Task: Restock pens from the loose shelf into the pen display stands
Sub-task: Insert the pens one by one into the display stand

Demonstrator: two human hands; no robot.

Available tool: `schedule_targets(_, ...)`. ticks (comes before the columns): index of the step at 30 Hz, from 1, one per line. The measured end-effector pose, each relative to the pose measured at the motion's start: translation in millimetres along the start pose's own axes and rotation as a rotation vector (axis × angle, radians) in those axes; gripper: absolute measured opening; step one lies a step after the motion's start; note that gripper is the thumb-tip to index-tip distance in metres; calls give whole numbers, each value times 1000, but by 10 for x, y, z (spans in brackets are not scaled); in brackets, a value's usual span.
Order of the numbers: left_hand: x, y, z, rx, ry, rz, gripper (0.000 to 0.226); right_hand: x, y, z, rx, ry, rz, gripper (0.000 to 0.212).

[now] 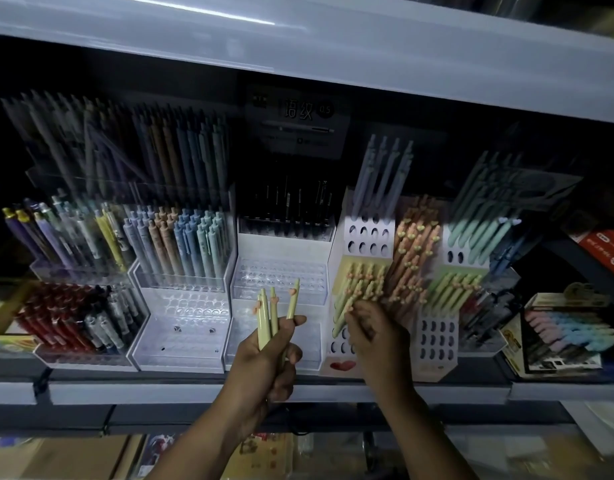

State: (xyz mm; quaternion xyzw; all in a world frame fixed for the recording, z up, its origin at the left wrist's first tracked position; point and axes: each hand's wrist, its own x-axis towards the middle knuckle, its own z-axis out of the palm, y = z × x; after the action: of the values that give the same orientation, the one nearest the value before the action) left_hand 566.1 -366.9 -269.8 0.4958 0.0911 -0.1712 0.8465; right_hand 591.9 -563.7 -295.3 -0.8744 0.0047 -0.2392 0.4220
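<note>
Pens [273, 315], pale green, stood fanned in our left hand [264, 355], fingers clamped round them, likely as ready stock. Our right hand [371, 330], fingers curled, lay among matching pens [362, 284] in the display stand [368, 237]; whether it pinched one we could not tell.
</note>
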Motion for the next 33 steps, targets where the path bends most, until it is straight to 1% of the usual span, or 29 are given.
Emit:
schedule_targets(6,-23,-10,-23,63,-23,14,22,-19,57,-3,-36,-81,29,13)
schedule_targets(10,-23,-19,-21,70,-21,16,25,-20,-24,41,-8,-94,91,16)
schedule_targets(15,-30,-22,-26,71,-20,23,26,28,-11,89,-70,-86,88,18)
schedule_targets(22,-39,-24,-25,83,-27,38,25,6,-61,83,-104,-119,132,12)
schedule_targets(24,-38,-17,-25,87,-26,43,25,-3,-89,78,-77,-95,157,13)
schedule_targets(27,-23,-13,-30,94,-29,48,26,-69,-173,55,-10,18,243,22)
schedule_targets(29,-9,-13,-29,100,-35,53,28,-106,-255,38,40,60,270,22)
schedule_targets(30,-2,-13,-26,105,-40,56,28,-109,-305,28,110,39,276,19)
schedule_targets(31,1,-14,-17,111,-46,57,28,-106,-364,18,193,-16,271,13)
schedule_targets(33,-2,-18,11,130,-59,58,25,-86,-480,10,311,-165,223,5)
